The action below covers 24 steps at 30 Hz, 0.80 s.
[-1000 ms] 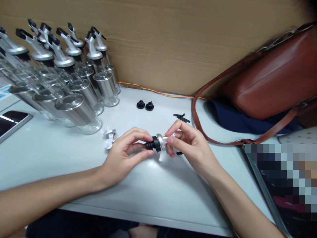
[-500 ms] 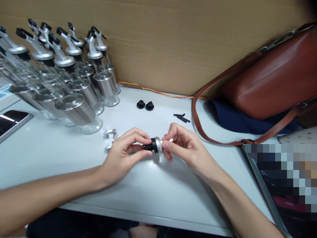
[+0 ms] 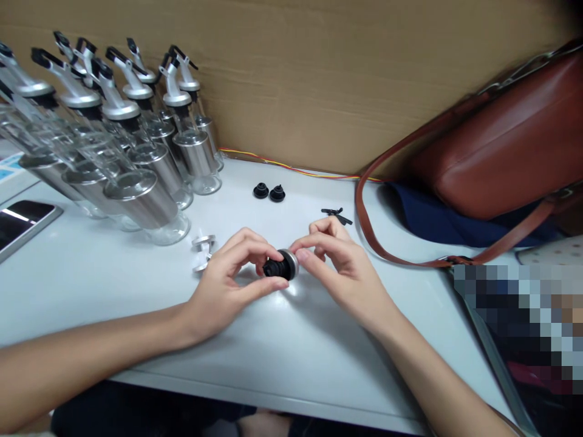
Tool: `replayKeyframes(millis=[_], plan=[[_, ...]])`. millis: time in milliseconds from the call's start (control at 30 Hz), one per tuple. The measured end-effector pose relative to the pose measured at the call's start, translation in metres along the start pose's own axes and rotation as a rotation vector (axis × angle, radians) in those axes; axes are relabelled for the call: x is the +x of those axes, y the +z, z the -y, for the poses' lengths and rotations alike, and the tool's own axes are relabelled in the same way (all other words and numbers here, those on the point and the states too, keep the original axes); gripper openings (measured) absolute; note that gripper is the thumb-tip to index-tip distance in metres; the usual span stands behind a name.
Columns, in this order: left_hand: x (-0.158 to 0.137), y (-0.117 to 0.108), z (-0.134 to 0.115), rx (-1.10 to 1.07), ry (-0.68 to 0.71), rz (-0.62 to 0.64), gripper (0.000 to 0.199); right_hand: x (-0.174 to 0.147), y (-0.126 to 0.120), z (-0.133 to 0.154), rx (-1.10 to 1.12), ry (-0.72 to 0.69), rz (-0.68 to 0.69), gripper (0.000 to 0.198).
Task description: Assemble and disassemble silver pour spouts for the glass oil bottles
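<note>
**Black-and-silver stopper in hand, just nearside of two black plugs**

Using the pair of black plugs [image 3: 261, 191] on the white table [image 3: 291, 370] as my landmark, going left to right:

Well off to the left of the plugs there's a phone [image 3: 25, 221] lying flat, screen up. Then a crowd of glass bottles [image 3: 152, 161] with steel sleeves, also left of the plugs but closer to them, all standing with silver-and-black pourers on top. Left of the plugs and a bit nearer the person sit some loose silver parts [image 3: 204, 240].

Right by those, the left hand [image 3: 230, 279] is nearside and left of the plugs, thumb below and index above, pinching the stopper [image 3: 277, 267]. That's held nearside of the plugs, black ribbed end toward the left hand, silver rim on the other side.

The right hand [image 3: 344, 264] is nearside and right of the plugs. Thumb and index tips are close together at the silver rim, other fingers curled; can't tell if they're actually gripping it.

Some thin black bits [image 3: 345, 220] lie right of the plugs, just past the right hand. Further right of the plugs, a brown leather bag [image 3: 523, 139] sits over navy cloth [image 3: 410, 218], strap [image 3: 363, 212] looping onto the table.
</note>
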<state>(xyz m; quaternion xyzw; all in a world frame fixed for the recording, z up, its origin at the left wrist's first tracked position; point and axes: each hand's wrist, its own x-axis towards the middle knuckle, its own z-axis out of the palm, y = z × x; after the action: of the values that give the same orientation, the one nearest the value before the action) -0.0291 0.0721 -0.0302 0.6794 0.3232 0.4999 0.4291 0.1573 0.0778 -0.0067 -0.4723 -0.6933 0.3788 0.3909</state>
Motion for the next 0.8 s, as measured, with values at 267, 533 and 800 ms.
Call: replayKeyframes(millis=[267, 533, 800], plan=[[-0.0028, 0.0017, 0.0026, -0.134, -0.08, -0.037, 0.015, -0.0034, 0.0014, 0.0067, 0.276, 0.276, 0.284, 0.029], [0.0022, 0.0028, -0.0028, -0.279, -0.356, 0.043, 0.018, -0.0039, 0.0021, 0.0031, 0.383, 0.271, 0.28, 0.031], [0.0025, 0.0008, -0.0017, -0.271, -0.366, 0.16, 0.019, -0.0032, 0.0019, 0.0057, 0.398, 0.274, 0.268, 0.025]])
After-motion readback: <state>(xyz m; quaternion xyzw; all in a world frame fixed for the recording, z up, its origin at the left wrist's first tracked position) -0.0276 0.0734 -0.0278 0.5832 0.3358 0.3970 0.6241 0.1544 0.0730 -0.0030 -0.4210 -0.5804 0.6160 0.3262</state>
